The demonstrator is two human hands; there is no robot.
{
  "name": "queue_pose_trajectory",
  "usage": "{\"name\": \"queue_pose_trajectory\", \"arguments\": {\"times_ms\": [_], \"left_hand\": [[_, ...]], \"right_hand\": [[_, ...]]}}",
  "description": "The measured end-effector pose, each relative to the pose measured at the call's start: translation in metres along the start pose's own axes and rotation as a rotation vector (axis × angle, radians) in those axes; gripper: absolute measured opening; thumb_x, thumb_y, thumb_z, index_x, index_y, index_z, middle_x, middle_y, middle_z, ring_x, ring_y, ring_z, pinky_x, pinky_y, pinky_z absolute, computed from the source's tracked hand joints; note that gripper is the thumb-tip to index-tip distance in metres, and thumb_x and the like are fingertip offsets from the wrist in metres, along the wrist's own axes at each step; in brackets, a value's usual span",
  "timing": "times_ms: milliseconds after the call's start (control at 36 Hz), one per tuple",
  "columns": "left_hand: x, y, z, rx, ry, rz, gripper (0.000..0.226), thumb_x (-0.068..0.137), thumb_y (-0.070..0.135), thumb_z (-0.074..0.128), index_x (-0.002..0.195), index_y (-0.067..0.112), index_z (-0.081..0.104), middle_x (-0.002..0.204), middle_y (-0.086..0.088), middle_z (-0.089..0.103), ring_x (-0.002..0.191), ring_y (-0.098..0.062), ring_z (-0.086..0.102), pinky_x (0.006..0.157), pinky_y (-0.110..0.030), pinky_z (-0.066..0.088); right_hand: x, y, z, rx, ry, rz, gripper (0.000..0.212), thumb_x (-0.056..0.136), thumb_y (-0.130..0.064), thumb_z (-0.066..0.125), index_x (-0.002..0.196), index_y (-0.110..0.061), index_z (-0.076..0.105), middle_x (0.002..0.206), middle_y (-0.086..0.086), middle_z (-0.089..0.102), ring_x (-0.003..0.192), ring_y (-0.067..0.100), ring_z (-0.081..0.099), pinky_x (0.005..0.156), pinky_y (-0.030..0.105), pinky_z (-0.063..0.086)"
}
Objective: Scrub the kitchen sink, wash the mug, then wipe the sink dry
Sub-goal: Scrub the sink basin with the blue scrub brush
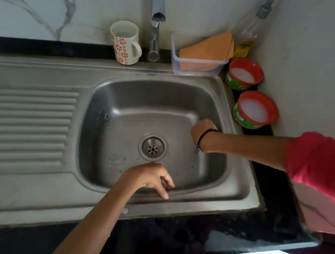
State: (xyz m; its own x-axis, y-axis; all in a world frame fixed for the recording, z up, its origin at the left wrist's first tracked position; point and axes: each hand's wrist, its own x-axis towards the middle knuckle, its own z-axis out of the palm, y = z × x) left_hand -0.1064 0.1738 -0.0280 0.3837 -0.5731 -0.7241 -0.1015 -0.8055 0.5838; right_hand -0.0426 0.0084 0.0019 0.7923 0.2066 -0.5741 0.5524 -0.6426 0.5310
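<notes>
The steel sink basin (120,130) has a round drain (152,147) in its floor. My left hand (150,178) hangs over the basin's near rim, fingers loose and pointing down, holding nothing. My right hand (202,128) is inside the basin against the right wall, with a black band on the wrist. Its fingers are turned away from the camera, so anything under them is hidden. A white mug (125,43) with red flowers stands upright on the back ledge, left of the tap (156,22).
A clear plastic box (197,65) holding an orange cloth (207,48) sits at the back right corner. Two red-and-green tubs of white paste (244,73) (255,108) line the right counter. A clear bottle (255,23) leans in the corner. A ribbed drainboard (20,123) lies to the left.
</notes>
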Motion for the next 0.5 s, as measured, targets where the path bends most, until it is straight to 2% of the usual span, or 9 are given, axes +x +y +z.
{"name": "queue_pose_trajectory", "arguments": {"times_ms": [83,167,222,250,333,444,500], "left_hand": [[0.003,0.000,-0.001,-0.003,-0.010,0.001,0.047,0.073,0.022,0.078,0.118,0.019,0.065,0.109,-0.001,0.068,0.087,-0.004,0.055,0.068,-0.011,0.037],[0.004,0.000,-0.002,-0.022,-0.019,-0.004,0.048,0.072,0.022,0.079,0.118,0.019,0.065,0.100,0.003,0.067,0.087,-0.005,0.055,0.066,-0.008,0.035],[0.005,-0.002,-0.003,-0.039,-0.034,-0.018,0.050,0.071,0.023,0.079,0.119,0.020,0.064,0.103,0.003,0.067,0.089,-0.005,0.055,0.069,-0.011,0.036],[0.005,-0.002,-0.003,-0.046,-0.043,-0.022,0.050,0.071,0.024,0.079,0.119,0.021,0.064,0.106,0.004,0.068,0.090,-0.006,0.055,0.071,-0.014,0.037],[0.006,-0.007,-0.002,-0.078,-0.043,-0.024,0.050,0.070,0.027,0.080,0.117,0.024,0.065,0.109,0.006,0.068,0.086,-0.004,0.055,0.077,-0.017,0.037],[0.007,-0.011,-0.001,-0.103,-0.027,-0.032,0.049,0.069,0.028,0.080,0.116,0.026,0.066,0.107,0.009,0.068,0.085,-0.002,0.055,0.078,-0.015,0.038],[0.007,-0.012,0.000,-0.113,-0.028,-0.038,0.049,0.069,0.028,0.080,0.116,0.026,0.066,0.106,0.010,0.068,0.085,-0.001,0.055,0.076,-0.013,0.038]], "right_hand": [[0.012,0.015,-0.007,0.075,0.037,0.090,0.031,0.097,-0.007,0.039,0.119,-0.010,0.061,0.124,0.007,0.061,0.115,0.024,0.058,0.090,0.032,0.050],[-0.008,-0.008,0.000,0.068,-0.077,-0.081,0.030,0.096,-0.014,0.044,0.123,-0.010,0.058,0.128,0.006,0.058,0.119,0.024,0.056,0.092,0.032,0.047],[-0.020,-0.026,0.008,0.060,-0.219,-0.196,0.032,0.096,-0.018,0.045,0.126,-0.010,0.054,0.131,0.007,0.056,0.120,0.024,0.054,0.094,0.031,0.045],[-0.020,-0.029,0.011,0.055,-0.237,-0.206,0.032,0.097,-0.018,0.043,0.127,-0.010,0.053,0.132,0.007,0.055,0.121,0.024,0.053,0.094,0.031,0.044],[0.003,-0.014,0.008,0.084,-0.148,-0.102,0.033,0.098,-0.016,0.039,0.127,-0.011,0.055,0.132,0.005,0.055,0.122,0.023,0.053,0.094,0.030,0.045],[0.038,0.023,0.005,0.162,0.068,0.113,0.033,0.098,-0.005,0.035,0.121,-0.009,0.058,0.127,0.008,0.059,0.118,0.024,0.056,0.093,0.031,0.045],[0.044,0.027,0.015,0.208,0.088,0.130,0.034,0.098,-0.003,0.033,0.122,-0.007,0.057,0.127,0.010,0.058,0.118,0.026,0.056,0.094,0.032,0.045]]}}
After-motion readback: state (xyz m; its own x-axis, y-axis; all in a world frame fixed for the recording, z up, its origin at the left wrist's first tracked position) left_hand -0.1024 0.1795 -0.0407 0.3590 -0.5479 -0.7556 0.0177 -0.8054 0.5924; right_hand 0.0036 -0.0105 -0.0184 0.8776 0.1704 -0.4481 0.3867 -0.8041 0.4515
